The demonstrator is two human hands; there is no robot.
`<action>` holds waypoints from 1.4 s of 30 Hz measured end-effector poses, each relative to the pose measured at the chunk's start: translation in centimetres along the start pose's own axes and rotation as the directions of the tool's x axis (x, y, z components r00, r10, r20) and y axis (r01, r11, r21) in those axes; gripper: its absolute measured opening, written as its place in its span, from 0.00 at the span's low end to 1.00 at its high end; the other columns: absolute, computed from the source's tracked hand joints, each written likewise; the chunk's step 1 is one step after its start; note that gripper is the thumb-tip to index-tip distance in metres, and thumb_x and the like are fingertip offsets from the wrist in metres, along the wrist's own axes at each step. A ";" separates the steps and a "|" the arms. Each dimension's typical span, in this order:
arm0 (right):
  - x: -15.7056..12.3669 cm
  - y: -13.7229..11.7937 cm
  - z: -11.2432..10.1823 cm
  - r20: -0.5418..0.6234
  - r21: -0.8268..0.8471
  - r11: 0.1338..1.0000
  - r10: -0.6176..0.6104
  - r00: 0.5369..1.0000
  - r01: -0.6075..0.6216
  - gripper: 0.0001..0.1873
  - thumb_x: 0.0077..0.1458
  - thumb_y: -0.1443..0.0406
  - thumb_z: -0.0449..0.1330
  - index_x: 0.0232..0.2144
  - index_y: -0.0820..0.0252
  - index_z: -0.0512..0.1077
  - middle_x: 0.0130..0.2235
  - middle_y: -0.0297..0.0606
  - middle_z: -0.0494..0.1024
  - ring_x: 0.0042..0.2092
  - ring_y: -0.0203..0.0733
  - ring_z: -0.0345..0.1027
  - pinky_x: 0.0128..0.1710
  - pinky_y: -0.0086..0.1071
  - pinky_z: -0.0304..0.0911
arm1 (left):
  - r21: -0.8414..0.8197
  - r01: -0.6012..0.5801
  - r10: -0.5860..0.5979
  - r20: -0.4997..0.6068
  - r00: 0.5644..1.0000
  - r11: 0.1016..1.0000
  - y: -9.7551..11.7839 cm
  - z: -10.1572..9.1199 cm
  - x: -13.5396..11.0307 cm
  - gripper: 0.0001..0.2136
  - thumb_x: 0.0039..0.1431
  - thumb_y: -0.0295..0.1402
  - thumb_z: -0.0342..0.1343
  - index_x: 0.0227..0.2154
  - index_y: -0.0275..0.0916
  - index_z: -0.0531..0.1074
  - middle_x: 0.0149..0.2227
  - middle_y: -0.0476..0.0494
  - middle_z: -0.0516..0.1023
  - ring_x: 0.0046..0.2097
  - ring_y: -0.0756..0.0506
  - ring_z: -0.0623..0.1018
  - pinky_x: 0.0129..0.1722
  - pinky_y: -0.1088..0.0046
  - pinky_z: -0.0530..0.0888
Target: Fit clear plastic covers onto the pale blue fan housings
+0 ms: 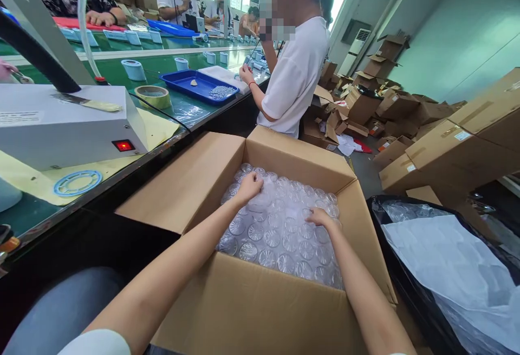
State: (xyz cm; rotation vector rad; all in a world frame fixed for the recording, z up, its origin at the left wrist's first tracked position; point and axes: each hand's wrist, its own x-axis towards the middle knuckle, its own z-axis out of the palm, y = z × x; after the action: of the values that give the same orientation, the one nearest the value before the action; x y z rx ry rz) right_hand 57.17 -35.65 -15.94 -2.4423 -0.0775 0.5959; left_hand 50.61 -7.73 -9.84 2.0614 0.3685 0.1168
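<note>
Reaching into an open cardboard carton point(264, 306), a person's two bare hands are at a layer of clear round plastic pieces point(272, 238), packed in close rows below and around both hands. The left hand point(248, 186) is over the far-left part of the layer, its fingers curled close together; whether they pinch anything cannot be told. The right hand point(319, 217) is well apart from it, fingertips low near the pieces; its grip is also unclear. Between the hands shows a paler, cloudy patch. As for progress, opening the carton looks done, with a flap point(187, 176) folded out left of the left hand; the layer appears largely in place, neither hand visibly has a piece lifted clear, and handling it seems unfinished. Anything underneath is hidden. Right of the right hand, a black bag point(402, 271) holds white sheeting point(447, 252). Beyond and left of the left hand, a green workbench point(32, 225) carries a blue tray point(190, 94) and a white machine point(73, 133); beyond both hands is a co-worker point(292, 73) in a white shirt.
</note>
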 end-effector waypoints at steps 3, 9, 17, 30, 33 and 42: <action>0.4 0.4 0.7 -0.006 -0.055 0.998 0.042 0.999 -0.042 0.13 0.60 0.62 0.58 0.45 0.63 0.69 0.45 0.40 0.74 0.41 0.41 0.71 0.40 0.39 0.70 | -0.024 0.038 -0.038 0.030 0.999 0.999 -0.2 0.0 -0.4 0.13 0.63 0.36 0.52 0.47 0.34 0.68 0.44 0.41 0.74 0.41 0.46 0.76 0.40 0.64 0.76; 0.0 0.3 0.3 -0.120 -0.072 0.995 -0.079 0.990 0.070 0.12 0.60 0.61 0.58 0.43 0.64 0.71 0.43 0.39 0.74 0.40 0.40 0.71 0.39 0.38 0.70 | -0.015 0.004 -0.002 0.157 0.988 1.000 0.2 -0.6 -0.6 0.13 0.62 0.36 0.53 0.46 0.33 0.69 0.44 0.41 0.74 0.42 0.46 0.76 0.41 0.64 0.76; -1.1 -4.1 0.8 -0.222 -0.021 0.923 -0.380 0.898 0.385 0.12 0.61 0.60 0.57 0.40 0.64 0.70 0.39 0.37 0.74 0.38 0.39 0.70 0.39 0.38 0.69 | 0.050 -0.167 0.153 0.215 0.965 0.985 0.4 -0.9 -1.1 0.12 0.62 0.36 0.53 0.44 0.33 0.70 0.44 0.42 0.74 0.42 0.45 0.76 0.41 0.63 0.76; -2.3 -5.0 2.4 0.084 0.043 0.960 -0.280 0.956 0.278 0.12 0.61 0.60 0.57 0.43 0.63 0.70 0.42 0.38 0.74 0.39 0.39 0.71 0.37 0.36 0.70 | 0.346 -0.206 0.158 0.162 0.974 0.915 0.7 0.5 -2.1 0.12 0.62 0.37 0.53 0.44 0.33 0.70 0.44 0.41 0.74 0.44 0.45 0.75 0.44 0.61 0.74; -2.0 -3.5 3.0 0.143 -0.021 0.977 -0.205 0.968 0.210 0.13 0.60 0.60 0.58 0.43 0.64 0.71 0.43 0.37 0.74 0.40 0.41 0.71 0.38 0.37 0.70 | 0.377 -0.195 0.159 0.124 0.979 0.906 0.4 0.2 -1.9 0.13 0.62 0.36 0.53 0.47 0.34 0.69 0.49 0.39 0.72 0.48 0.43 0.74 0.48 0.58 0.73; -2.4 -5.7 3.0 0.062 0.058 0.966 -0.256 0.965 0.252 0.09 0.60 0.63 0.59 0.40 0.63 0.71 0.42 0.38 0.75 0.42 0.40 0.70 0.42 0.39 0.69 | 0.313 -0.294 0.160 0.390 0.907 0.903 0.3 0.8 -3.4 0.14 0.61 0.37 0.54 0.46 0.34 0.70 0.47 0.40 0.73 0.47 0.43 0.75 0.48 0.57 0.73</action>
State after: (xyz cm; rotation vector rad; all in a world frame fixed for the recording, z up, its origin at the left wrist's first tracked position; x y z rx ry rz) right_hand 54.20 -29.80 -13.77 -2.3143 -0.3937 0.5589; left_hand 47.66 -9.58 -9.79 2.4334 -0.0934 -0.1996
